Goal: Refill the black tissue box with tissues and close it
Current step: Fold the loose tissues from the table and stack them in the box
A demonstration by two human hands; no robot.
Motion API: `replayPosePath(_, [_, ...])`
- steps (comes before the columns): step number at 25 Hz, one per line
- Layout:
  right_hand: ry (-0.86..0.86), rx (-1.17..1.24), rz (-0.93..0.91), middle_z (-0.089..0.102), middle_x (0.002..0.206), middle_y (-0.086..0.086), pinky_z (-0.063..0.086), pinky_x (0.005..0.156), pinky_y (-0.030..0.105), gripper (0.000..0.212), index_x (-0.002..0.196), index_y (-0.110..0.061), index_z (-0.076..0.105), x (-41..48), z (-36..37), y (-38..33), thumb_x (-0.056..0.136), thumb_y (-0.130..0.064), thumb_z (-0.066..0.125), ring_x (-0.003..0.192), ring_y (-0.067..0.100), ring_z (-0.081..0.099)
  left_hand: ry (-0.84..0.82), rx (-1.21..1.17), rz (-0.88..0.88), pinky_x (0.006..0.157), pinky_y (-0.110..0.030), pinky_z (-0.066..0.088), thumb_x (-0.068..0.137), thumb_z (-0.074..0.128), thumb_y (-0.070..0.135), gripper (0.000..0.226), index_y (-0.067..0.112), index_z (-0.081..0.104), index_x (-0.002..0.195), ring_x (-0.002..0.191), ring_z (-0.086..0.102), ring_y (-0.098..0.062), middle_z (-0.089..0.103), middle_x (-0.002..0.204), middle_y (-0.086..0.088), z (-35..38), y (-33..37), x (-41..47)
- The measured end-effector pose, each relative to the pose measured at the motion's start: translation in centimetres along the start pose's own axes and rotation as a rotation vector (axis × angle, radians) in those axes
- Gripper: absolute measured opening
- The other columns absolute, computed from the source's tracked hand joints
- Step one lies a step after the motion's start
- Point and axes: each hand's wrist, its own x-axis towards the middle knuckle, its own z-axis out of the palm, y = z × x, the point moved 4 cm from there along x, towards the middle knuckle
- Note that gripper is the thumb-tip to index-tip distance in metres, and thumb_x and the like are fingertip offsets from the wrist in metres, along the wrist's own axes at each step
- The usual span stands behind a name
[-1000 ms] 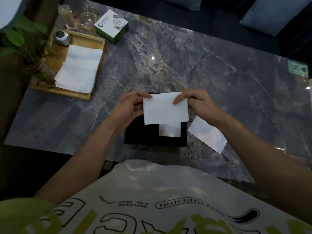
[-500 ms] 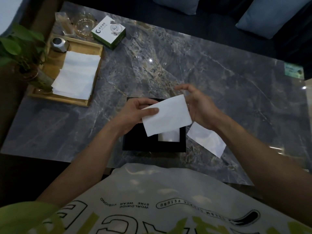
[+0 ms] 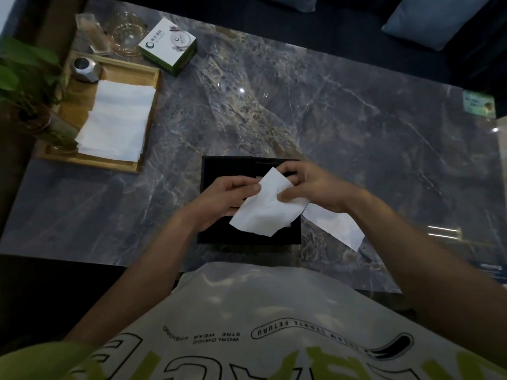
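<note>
Fingers of both hands pinch one white tissue (image 3: 267,208) above the black tissue box (image 3: 216,171): the left hand (image 3: 223,197) grips its left edge between thumb and forefinger, and the right hand (image 3: 315,189) closes its thumb and fingertips on the upper right part, which is crumpled and a little blurred. That sheet hangs tilted and slack over the box's middle, so the opening below is hidden and I cannot tell how full the box is, nor whether it has a lid on or off. It sits on the marble table (image 3: 356,127), close to the near edge and directly in front of the person. A second loose tissue (image 3: 337,229) lies flat on the table just beside the box's right side, partly under the right wrist. Well apart, on the far left, a wooden tray (image 3: 120,68) holds a stack of tissues (image 3: 118,122) waiting to be used. The step in hand looks like shaping or folding a single sheet before feeding it in, so the refill seems early or midway, with closing not yet reached. Next, the sheet likely needs to be flattened or folded to fit the opening, lowered squarely and released by both hands without bunching; the stray sheet and the tray's stack would follow.
</note>
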Motion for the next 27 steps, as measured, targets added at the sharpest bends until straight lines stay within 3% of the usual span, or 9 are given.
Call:
replayPosePath(3, [0.027, 0.159, 0.053, 0.07, 0.098, 0.012, 0.056, 0.063, 0.027, 0.032, 0.116, -0.007, 0.059, 0.1, -0.2, 1.0, 0.085, 0.001, 0.066, 0.085, 0.019, 0.07, 0.047, 0.047, 0.024, 0.072, -0.028, 0.056, 0.09, 0.064, 0.018, 0.02, 0.002, 0.069, 0.101, 0.081, 0.068, -0.014, 0.072, 0.091, -0.005, 0.5, -0.2, 0.7])
replayPosePath(7, [0.035, 0.37, 0.143, 0.071, 0.115, 0.01, 0.057, 0.089, 0.037, 0.035, 0.122, -0.01, 0.062, 0.0, 0.0, 4.5, 0.087, -0.008, 0.067, 0.099, 0.023, 0.07, 0.262, -0.013, 0.055, 0.064, -0.028, 0.054, 0.09, 0.064, 0.014, 0.011, 0.005, 0.067, 0.095, 0.073, 0.066, -0.014, 0.07, 0.086, -0.007, 0.6, -1.0, 1.7])
replayPosePath(11, [0.19, 0.318, 0.19, 0.073, 0.106, 0.007, 0.06, 0.075, 0.031, 0.025, 0.116, -0.01, 0.065, -0.1, 0.0, 6.9, 0.091, -0.007, 0.062, 0.08, 0.015, 0.072, 0.35, 0.037, 0.02, 0.076, -0.041, 0.058, 0.09, 0.065, 0.014, 0.008, 0.009, 0.067, 0.096, 0.083, 0.069, -0.022, 0.071, 0.089, -0.009, 1.5, -2.5, 2.4])
replayPosePath(14, [0.307, 0.251, 0.185, 0.071, 0.103, 0.005, 0.058, 0.061, 0.026, 0.027, 0.117, -0.008, 0.063, 0.2, -0.7, 7.6, 0.091, -0.003, 0.06, 0.072, 0.009, 0.072, 0.404, 0.217, 0.021, 0.08, -0.039, 0.058, 0.088, 0.066, 0.015, 0.015, 0.011, 0.066, 0.103, 0.09, 0.069, -0.021, 0.07, 0.095, -0.005, 2.3, -2.9, 2.6])
replayPosePath(18, [0.404, 0.063, 0.2, 0.069, 0.108, 0.011, 0.061, 0.072, 0.041, 0.029, 0.116, -0.006, 0.063, 1.2, -1.7, 8.7, 0.087, -0.006, 0.063, 0.091, 0.025, 0.07, 0.495, 0.482, 0.037, 0.062, -0.016, 0.049, 0.087, 0.06, 0.011, 0.025, 0.015, 0.059, 0.112, 0.082, 0.063, -0.008, 0.066, 0.092, 0.001, 3.3, -2.3, 2.8])
replayPosePath(21, [0.451, -0.153, 0.178, 0.069, 0.096, 0.008, 0.056, 0.07, 0.036, 0.022, 0.105, -0.011, 0.066, 1.8, -2.1, 8.6, 0.084, -0.01, 0.064, 0.09, 0.027, 0.068, 0.485, 0.578, 0.078, 0.055, -0.023, 0.053, 0.086, 0.056, 0.003, 0.04, 0.021, 0.045, 0.121, 0.072, 0.061, -0.008, 0.06, 0.084, 0.003, 4.3, -2.2, 3.2])
replayPosePath(23, [0.477, -0.326, 0.159, 0.064, 0.087, 0.002, 0.049, 0.069, 0.031, 0.02, 0.103, -0.014, 0.062, 2.1, -2.2, 8.2, 0.083, -0.014, 0.065, 0.084, 0.02, 0.062, 0.466, 0.655, 0.115, 0.06, -0.036, 0.059, 0.087, 0.055, 0.002, 0.034, 0.021, 0.047, 0.114, 0.075, 0.064, -0.017, 0.061, 0.089, -0.003, 4.8, -2.6, 3.7])
replayPosePath(25, [0.49, -0.421, 0.135, 0.059, 0.084, 0.0, 0.044, 0.067, 0.029, 0.027, 0.107, -0.014, 0.053, 2.3, -2.3, 7.9, 0.084, -0.016, 0.066, 0.079, 0.017, 0.057, 0.483, 0.735, 0.107, 0.071, -0.035, 0.059, 0.09, 0.053, 0.005, 0.021, 0.016, 0.058, 0.107, 0.085, 0.066, -0.02, 0.064, 0.099, -0.006, 5.0, -2.8, 4.1])
replayPosePath(27, [0.511, -0.502, 0.076, 0.059, 0.081, 0.001, 0.047, 0.063, 0.033, 0.031, 0.107, -0.016, 0.046, 2.4, -2.1, 8.0, 0.083, -0.019, 0.065, 0.075, 0.019, 0.058, 0.469, 0.787, 0.032, 0.081, -0.033, 0.057, 0.094, 0.05, 0.007, 0.026, 0.01, 0.062, 0.116, 0.098, 0.065, -0.022, 0.064, 0.114, -0.01, 5.4, -3.1, 4.6])
